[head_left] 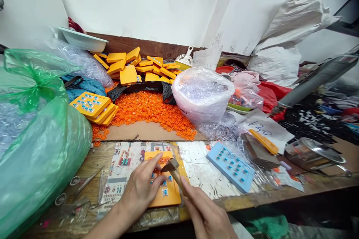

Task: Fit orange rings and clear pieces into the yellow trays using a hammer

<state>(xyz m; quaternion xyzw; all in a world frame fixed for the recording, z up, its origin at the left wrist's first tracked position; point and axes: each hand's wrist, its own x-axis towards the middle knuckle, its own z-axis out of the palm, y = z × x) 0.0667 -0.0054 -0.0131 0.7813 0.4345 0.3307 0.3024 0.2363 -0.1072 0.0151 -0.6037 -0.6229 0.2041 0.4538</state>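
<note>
A yellow board (168, 201) lies flat on the table in front of me, with small blue-and-clear pieces and orange rings set in it. My left hand (141, 183) rests on its left part, thumb and forefinger apart around a spot on its surface. Whether a small piece sits between those fingertips is hidden. In my right hand (206, 209) is the wooden handle of a small hammer (177, 179). The metal head is over the board, close to my left fingertips; I cannot tell whether it touches. Right of the board lies a light blue block (231, 168) holding rows of small blue pieces.
Behind is a heap of orange rings (148, 108) on cardboard, with stacked yellow boards (94, 106) beside it. A green bag (50, 157) bulges at the left. A white bag of clear parts (202, 93) stands at centre. Tweezers (89, 180) and a metal pot (311, 155) flank the work area.
</note>
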